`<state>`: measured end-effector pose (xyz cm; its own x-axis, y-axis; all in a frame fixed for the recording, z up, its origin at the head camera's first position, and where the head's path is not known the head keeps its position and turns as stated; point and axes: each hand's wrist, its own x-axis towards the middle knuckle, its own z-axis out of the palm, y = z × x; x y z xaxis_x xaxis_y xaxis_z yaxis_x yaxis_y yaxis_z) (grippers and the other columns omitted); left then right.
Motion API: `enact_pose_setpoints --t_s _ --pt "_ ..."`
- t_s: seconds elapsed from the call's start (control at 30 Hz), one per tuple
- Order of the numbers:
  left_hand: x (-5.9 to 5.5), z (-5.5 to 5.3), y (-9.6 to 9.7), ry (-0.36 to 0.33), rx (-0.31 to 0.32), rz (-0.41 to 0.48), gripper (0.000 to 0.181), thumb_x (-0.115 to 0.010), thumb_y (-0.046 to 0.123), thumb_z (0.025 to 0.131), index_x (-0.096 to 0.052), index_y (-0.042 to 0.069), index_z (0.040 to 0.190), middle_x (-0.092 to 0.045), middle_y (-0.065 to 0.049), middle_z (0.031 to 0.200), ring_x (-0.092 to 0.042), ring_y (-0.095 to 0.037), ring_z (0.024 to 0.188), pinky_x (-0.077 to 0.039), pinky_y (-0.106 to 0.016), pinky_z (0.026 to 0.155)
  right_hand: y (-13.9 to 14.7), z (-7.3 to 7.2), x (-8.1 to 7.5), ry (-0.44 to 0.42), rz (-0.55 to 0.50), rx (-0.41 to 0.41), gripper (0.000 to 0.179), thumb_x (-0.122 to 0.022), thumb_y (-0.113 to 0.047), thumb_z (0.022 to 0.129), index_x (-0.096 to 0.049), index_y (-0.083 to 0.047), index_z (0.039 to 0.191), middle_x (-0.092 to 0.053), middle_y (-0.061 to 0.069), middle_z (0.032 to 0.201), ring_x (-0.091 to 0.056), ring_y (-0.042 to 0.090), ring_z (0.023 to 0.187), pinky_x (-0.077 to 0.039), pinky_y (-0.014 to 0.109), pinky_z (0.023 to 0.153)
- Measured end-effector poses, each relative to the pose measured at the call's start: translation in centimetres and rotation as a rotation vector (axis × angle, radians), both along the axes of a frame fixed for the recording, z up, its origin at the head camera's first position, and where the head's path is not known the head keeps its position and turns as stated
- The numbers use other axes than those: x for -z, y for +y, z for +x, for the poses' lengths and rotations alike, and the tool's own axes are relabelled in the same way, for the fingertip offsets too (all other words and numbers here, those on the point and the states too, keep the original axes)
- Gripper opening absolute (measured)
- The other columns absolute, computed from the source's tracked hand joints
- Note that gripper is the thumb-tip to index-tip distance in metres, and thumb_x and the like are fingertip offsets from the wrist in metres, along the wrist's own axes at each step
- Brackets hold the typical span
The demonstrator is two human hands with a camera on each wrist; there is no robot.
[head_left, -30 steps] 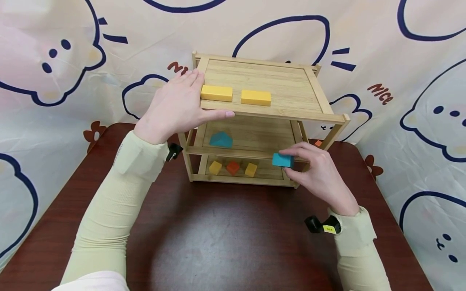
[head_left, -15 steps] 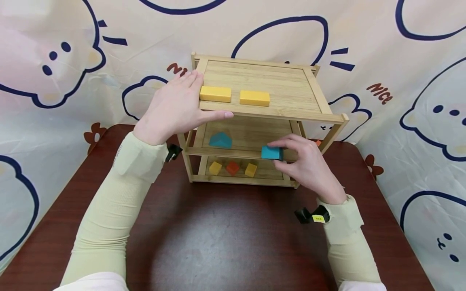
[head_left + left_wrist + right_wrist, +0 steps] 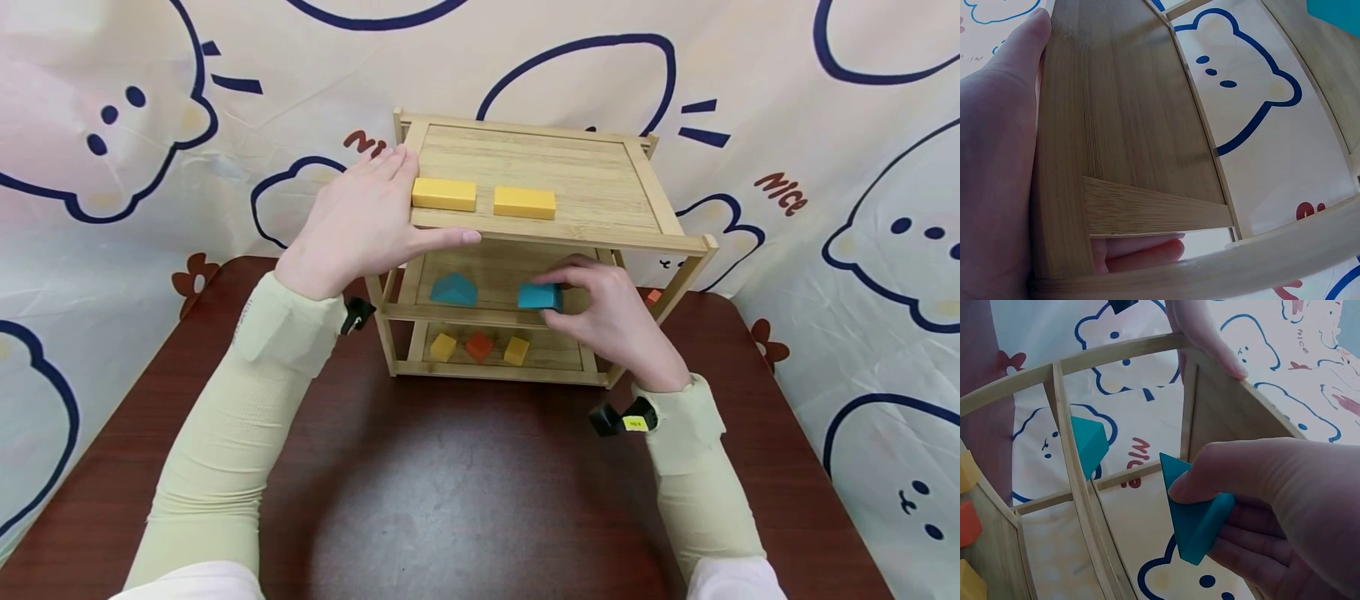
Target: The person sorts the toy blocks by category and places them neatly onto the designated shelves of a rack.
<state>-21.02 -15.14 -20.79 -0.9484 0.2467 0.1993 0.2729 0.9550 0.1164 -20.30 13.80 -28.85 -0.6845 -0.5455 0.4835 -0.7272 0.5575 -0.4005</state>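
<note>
My right hand (image 3: 607, 312) pinches a blue triangular block (image 3: 538, 296) between thumb and fingers, in front of the middle shelf (image 3: 510, 271) of a wooden rack. Its wedge shape shows in the right wrist view, where my thumb presses one flat side. Left of it, another blue block (image 3: 453, 289) with a peaked top sits on that shelf. My left hand (image 3: 360, 217) rests at the top board's left front corner, fingers straight along the side and thumb along the front edge. Beside it, two yellow rectangular blocks (image 3: 444, 194) lie near the front of the top board (image 3: 540, 158).
On the bottom shelf (image 3: 562, 357) are a yellow block (image 3: 443, 347), a red-orange block (image 3: 479, 346) and another yellow block (image 3: 516, 351). An orange piece (image 3: 654, 296) shows by the rack's right post (image 3: 686, 279). The rack stands on a dark table (image 3: 450, 475) before a patterned curtain (image 3: 300, 100).
My right hand has moved left and inward with the blue triangular block, from the rack's right front to the middle shelf's opening. My left hand has stayed at the corner.
</note>
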Motion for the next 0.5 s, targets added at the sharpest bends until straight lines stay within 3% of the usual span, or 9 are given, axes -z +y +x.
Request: enact_pose_setpoints --t_s 0.3,0.5 --pt "0.0 0.0 0.0 0.007 0.006 -0.003 0.124 -0.033 0.090 0.065 -0.012 0.000 0.149 -0.018 -0.020 0.151 -0.017 -0.034 0.137 -0.019 -0.050 0.107 -0.6 -1.2 -0.3 -0.133 0.017 0.026 0.031 -0.075 -0.015 0.077 -0.071 -0.015 0.107 -0.066 -0.002 0.104 -0.060 0.012 0.093 -0.046 0.036 0.085" --pt "0.0 -0.1 0.0 0.009 0.008 0.004 0.124 -0.034 0.090 0.065 -0.013 0.001 0.149 -0.020 -0.020 0.150 -0.019 -0.034 0.137 -0.020 -0.051 0.106 -1.1 -2.0 -0.3 -0.165 0.024 0.017 0.034 -0.076 -0.013 0.076 -0.070 -0.015 0.109 -0.064 -0.003 0.106 -0.060 0.013 0.094 -0.046 0.037 0.086"
